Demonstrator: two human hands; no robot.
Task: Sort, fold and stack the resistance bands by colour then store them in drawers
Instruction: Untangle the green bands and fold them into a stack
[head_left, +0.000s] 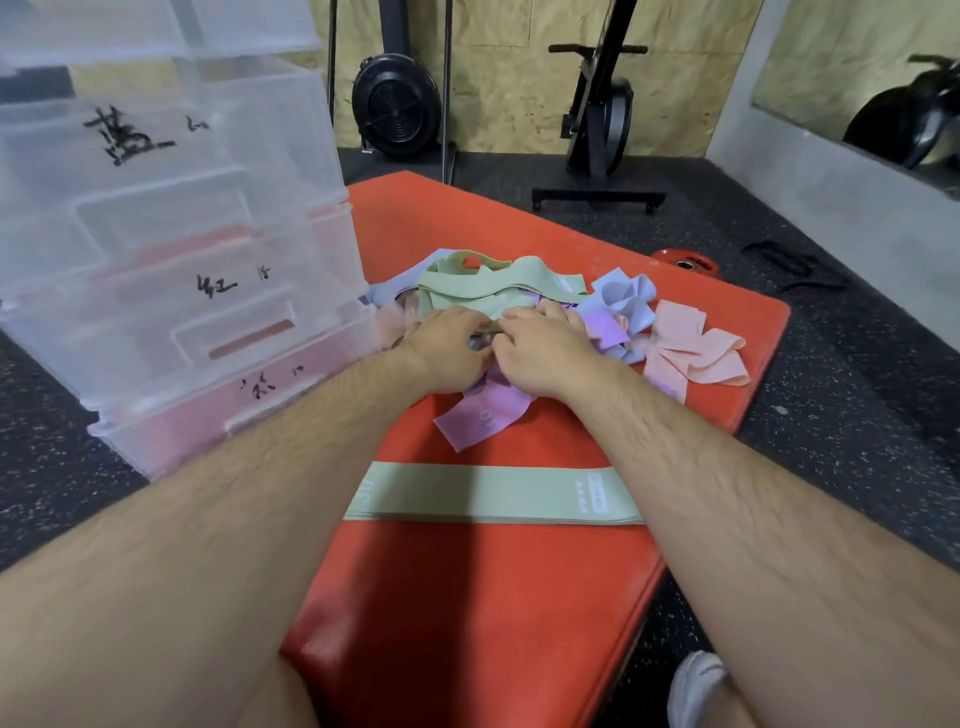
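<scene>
A loose pile of resistance bands lies on the red mat (493, 597). On top of the pile sits a crumpled green band (488, 286). My left hand (444, 345) and my right hand (545, 345) meet at its near edge, and both pinch that edge with curled fingers. A purple band (485, 415) sticks out from under my hands. Blue bands (626, 301) and pink bands (696, 353) lie to the right. Nearer to me, a flat stack of folded green bands (493, 493) stretches across the mat.
A clear plastic drawer unit (171, 249) with handwritten labels stands at the left, touching the mat; pink shows through its lower drawers. A red weight plate (685, 265) lies beyond the mat. Gym machines stand at the back on the speckled black floor.
</scene>
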